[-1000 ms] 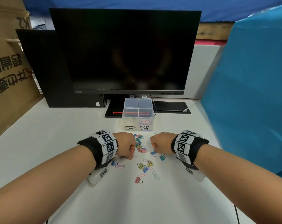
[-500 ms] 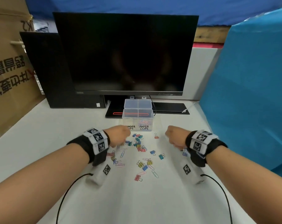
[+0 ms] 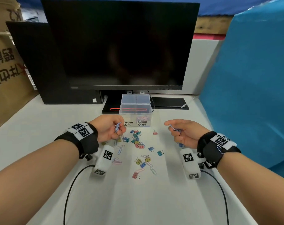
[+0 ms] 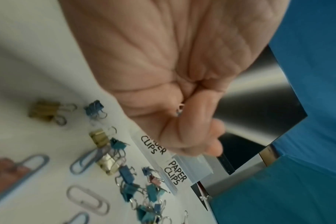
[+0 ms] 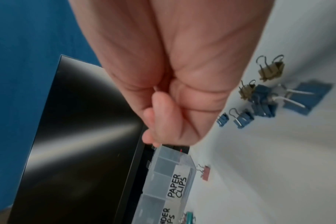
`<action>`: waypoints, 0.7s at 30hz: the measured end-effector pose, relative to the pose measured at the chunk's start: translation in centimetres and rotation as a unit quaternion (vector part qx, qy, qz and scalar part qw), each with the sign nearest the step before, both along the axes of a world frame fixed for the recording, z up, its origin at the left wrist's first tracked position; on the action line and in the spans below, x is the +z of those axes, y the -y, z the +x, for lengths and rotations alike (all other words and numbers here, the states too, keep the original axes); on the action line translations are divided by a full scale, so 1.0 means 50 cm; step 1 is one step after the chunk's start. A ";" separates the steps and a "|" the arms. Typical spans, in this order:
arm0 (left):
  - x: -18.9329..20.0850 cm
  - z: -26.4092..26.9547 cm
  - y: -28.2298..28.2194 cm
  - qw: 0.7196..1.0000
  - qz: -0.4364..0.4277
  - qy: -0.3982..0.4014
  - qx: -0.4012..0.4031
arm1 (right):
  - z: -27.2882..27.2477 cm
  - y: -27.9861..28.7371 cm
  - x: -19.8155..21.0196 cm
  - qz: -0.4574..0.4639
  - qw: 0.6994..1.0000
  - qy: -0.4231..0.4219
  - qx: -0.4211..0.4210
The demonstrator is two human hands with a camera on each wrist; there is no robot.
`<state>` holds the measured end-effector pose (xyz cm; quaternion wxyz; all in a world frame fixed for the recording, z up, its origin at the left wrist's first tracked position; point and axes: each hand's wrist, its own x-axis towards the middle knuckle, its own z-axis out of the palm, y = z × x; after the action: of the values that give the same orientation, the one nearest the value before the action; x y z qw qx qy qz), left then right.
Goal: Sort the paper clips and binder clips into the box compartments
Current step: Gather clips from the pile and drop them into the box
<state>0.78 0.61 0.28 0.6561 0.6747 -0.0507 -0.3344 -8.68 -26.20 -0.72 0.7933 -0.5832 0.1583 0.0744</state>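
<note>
Left hand [image 3: 108, 128] raised above the table [image 3: 40, 127], fingers curled and pinching a small bunch of blue paper clips [image 3: 117, 127] against the thumb, just left of the box [image 3: 135, 109]. Right hand [image 3: 184, 133] also up, forefinger and thumb pinched on another few clips [image 3: 174, 128] — I read them as bluish paper clips, but they are too small and blurred to count. On the left wrist camera I see only a pink and a blue wire tip [image 4: 179, 109] poking out between curled fingers; on the right wrist view the held clips are hidden behind the palm [image 5: 182, 75]. Box sits open in front of the monitor [image 3: 121, 43], labels "BINDER CLIPS" (partly covered by my left hand) and "PAPER CLIPS" facing me; the paper-clip compartment [image 3: 143, 118] on the right side already holds a tangle of clips, and I cannot make out what the binder side holds. Loose clips [image 3: 138, 143] — coloured binder clips and paper clips mixed — lie scattered on the table between the two hands.
</note>
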 end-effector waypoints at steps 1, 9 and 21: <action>-0.002 0.001 0.003 1.000 -0.022 -0.007 -0.001 | 0.001 -0.003 -0.001 0.009 1.000 -0.004 0.005; -0.009 0.002 0.030 0.997 -0.056 -0.035 -0.043 | 0.021 -0.075 0.016 -0.363 0.912 -0.074 0.175; -0.008 -0.034 0.084 0.803 0.396 0.399 -0.198 | 0.031 -0.097 0.001 -0.724 0.611 0.017 0.320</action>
<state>-0.93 -3.61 -0.13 0.1726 0.9251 -0.3037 -0.1490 -7.15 -21.36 -0.65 0.0410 -0.9826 -0.0497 0.1743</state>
